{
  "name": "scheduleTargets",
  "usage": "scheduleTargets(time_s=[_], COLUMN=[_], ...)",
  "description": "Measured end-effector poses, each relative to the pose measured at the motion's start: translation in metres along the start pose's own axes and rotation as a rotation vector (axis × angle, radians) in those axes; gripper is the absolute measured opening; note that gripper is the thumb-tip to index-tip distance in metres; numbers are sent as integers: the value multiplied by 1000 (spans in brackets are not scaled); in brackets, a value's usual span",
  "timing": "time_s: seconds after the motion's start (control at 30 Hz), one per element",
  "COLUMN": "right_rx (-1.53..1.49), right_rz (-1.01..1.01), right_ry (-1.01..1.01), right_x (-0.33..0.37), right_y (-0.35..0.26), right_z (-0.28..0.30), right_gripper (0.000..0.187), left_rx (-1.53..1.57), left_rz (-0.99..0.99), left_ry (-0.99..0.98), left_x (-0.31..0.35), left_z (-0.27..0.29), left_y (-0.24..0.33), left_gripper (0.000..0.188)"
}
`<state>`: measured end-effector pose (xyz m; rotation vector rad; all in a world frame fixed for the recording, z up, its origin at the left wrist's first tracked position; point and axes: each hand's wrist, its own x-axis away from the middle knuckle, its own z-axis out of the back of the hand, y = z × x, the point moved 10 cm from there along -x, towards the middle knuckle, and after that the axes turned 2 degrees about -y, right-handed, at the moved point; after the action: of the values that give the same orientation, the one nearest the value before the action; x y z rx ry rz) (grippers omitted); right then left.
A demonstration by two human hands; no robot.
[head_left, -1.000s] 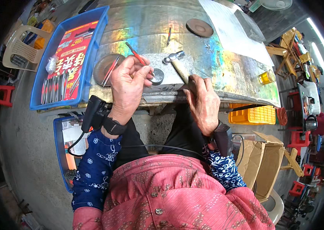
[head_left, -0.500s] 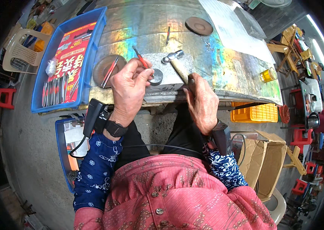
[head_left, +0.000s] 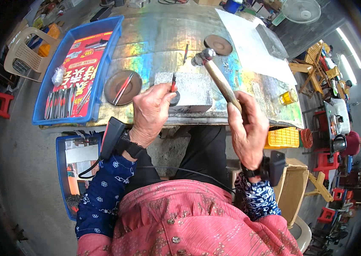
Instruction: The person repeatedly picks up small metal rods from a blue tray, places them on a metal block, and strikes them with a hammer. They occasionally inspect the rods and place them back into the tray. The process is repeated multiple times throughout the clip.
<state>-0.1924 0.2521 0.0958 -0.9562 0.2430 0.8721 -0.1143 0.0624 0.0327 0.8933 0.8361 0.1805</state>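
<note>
My left hand (head_left: 152,112) is closed in a pinch on a slim red-and-black tool (head_left: 173,83), its dark tip pointing away from me over a speckled stone block (head_left: 194,91). Most of that tool is hidden by the fingers. Beside those fingers, a dark round disc (head_left: 175,99) rests at the block's left side. My right hand (head_left: 251,130) grips the wooden handle of a ball-peen hammer (head_left: 222,81), whose metal head is raised over the block's far right side. Slim red and silver pieces (head_left: 123,88) lie in a brown round dish (head_left: 134,94) left of my left hand.
A blue tray (head_left: 114,45) at left holds rows of slim red and silver tools (head_left: 61,102). Beyond the block are a thin dark tool (head_left: 185,54) and a brown disc (head_left: 221,45). A yellow jar (head_left: 288,97) stands near the table's right edge.
My right hand has moved right and lifted the hammer off the block. The slim tool in my left hand has turned more upright, with less of it showing.
</note>
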Motion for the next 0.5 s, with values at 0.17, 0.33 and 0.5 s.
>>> scheduleTargets(time_s=[0.17,0.33,0.5], right_rx=[-17,76,-76], right_rz=[127,106,238], right_ry=[-22,-177,101], right_x=[-6,-12,-8], right_y=[-43,-56,-78], right_z=[18,15,49], right_gripper=[24,24,27], left_rx=[-12,-26,-56], left_rz=[2,-4,-1], left_ry=[-5,1,-11], left_x=[0,1,1], left_z=[-1,-1,-2], left_y=[-1,-2,-3], left_gripper=[12,13,13])
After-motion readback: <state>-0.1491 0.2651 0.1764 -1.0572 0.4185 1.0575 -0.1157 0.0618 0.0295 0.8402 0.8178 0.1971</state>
